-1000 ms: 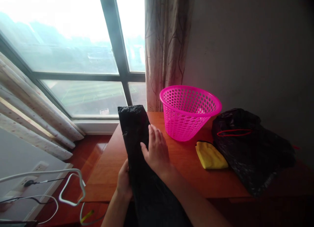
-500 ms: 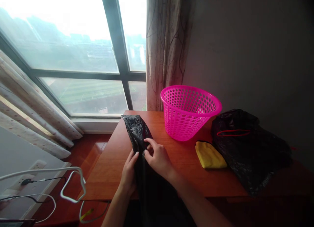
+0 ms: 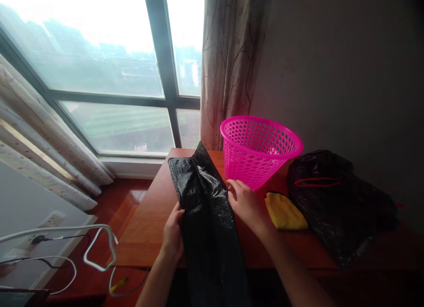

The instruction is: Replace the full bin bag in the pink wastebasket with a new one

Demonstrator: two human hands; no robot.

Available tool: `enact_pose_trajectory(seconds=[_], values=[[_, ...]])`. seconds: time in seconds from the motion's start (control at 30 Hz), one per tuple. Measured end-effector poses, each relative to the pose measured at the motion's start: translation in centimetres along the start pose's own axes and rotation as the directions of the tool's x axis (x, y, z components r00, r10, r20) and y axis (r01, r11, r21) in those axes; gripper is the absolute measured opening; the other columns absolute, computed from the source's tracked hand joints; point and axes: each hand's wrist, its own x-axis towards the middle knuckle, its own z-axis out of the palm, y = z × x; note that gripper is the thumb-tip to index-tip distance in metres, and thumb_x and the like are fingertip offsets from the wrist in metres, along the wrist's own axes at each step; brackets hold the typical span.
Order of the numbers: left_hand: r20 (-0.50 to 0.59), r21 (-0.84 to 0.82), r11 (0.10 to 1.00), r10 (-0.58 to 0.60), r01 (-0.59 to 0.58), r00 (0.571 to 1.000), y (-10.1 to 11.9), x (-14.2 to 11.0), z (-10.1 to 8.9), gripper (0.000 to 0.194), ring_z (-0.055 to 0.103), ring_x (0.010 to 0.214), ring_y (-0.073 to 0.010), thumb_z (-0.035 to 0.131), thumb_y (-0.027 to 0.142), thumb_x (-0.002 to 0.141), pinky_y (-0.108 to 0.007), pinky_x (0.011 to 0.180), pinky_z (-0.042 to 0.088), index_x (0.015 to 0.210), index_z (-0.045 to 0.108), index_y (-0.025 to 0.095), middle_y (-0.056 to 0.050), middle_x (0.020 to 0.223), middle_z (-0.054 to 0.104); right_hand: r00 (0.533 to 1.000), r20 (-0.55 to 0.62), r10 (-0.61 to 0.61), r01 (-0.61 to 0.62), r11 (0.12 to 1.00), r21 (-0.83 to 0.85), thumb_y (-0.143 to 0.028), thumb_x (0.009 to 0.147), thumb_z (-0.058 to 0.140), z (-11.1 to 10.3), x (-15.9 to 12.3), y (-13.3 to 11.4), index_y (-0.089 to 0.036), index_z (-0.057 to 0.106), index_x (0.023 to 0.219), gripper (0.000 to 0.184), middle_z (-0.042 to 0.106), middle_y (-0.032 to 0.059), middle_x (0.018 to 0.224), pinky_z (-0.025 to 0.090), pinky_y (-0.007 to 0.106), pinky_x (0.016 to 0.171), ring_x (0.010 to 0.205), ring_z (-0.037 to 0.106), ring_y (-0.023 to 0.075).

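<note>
A black plastic garbage bag (image 3: 207,214), partly unfolded into a long strip, stretches from the table's far edge down towards my body. My left hand (image 3: 174,232) grips its left edge, thumb on top and the other fingers hidden beneath. At the right edge, my right hand (image 3: 243,203) pinches the plastic between thumb and fingers. Just beyond my right hand stands a pink perforated plastic basket (image 3: 261,152), upright. A folded yellow cloth (image 3: 285,212) with a dark edge lies to the right of that hand.
On the right of the wooden table (image 3: 145,227) rests a larger black bag (image 3: 341,210) with a red drawstring. White cables (image 3: 99,263) and a wall socket (image 3: 53,219) are at lower left. Behind are a window (image 3: 115,126) and a curtain (image 3: 218,68).
My right hand has moved to the right, drawing the garbage bag's folded layer outward, so the strip is now wider. My left hand keeps its hold. The view has shifted slightly.
</note>
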Motion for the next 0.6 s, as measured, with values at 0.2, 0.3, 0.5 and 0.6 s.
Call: enact_pose_trajectory(seconds=[0.2,0.3,0.5,0.6], values=[[0.008,0.091,0.994,0.055,-0.056,0.998,-0.4,-0.1,0.2,0.065,0.070,0.092,-0.0231,0.070,0.016,0.066,-0.028,0.080,0.055,0.130,0.062,0.022,-0.003,0.106,0.075,0.973,0.120,-0.197,0.194,0.980,0.037,-0.022,0.093,0.051,0.7,-2.4,-5.2,-0.020,0.064,0.117,0.027,0.069,0.0075,0.105,0.050,0.033,0.090,0.098,0.064,0.0210],[0.021,0.083,0.994,0.065,-0.066,0.998,-0.6,0.1,-0.1,0.065,0.069,0.099,-0.0233,0.070,0.013,0.065,-0.026,0.083,0.053,0.129,0.063,0.023,-0.003,0.108,0.075,0.949,0.298,-0.101,0.129,0.989,-0.076,-0.040,0.087,0.064,2.5,-3.1,-6.6,-0.018,0.062,0.122,0.041,0.069,0.0104,0.108,0.053,0.039,0.084,0.100,0.065,0.0277],[-0.056,0.042,0.999,-0.001,0.003,0.998,-0.8,0.3,-0.4,0.062,0.066,0.110,-0.0264,0.071,0.022,0.069,-0.032,0.096,0.050,0.130,0.062,0.019,-0.008,0.115,0.073,0.960,0.277,0.040,0.029,0.970,-0.241,-0.053,0.078,0.071,5.7,-2.7,-6.5,-0.011,0.051,0.135,0.074,0.065,0.0183,0.118,0.054,0.046,0.082,0.107,0.062,0.0349],[-0.048,0.086,0.996,0.023,-0.019,0.999,-0.9,0.3,-0.5,0.066,0.066,0.110,-0.0262,0.074,0.021,0.067,-0.031,0.096,0.050,0.132,0.061,0.019,-0.008,0.115,0.073,0.964,0.259,0.056,0.013,0.966,-0.257,-0.040,0.085,0.065,6.1,-2.3,-6.0,-0.015,0.057,0.128,0.050,0.068,0.0156,0.112,0.053,0.040,0.081,0.104,0.065,0.0309]])
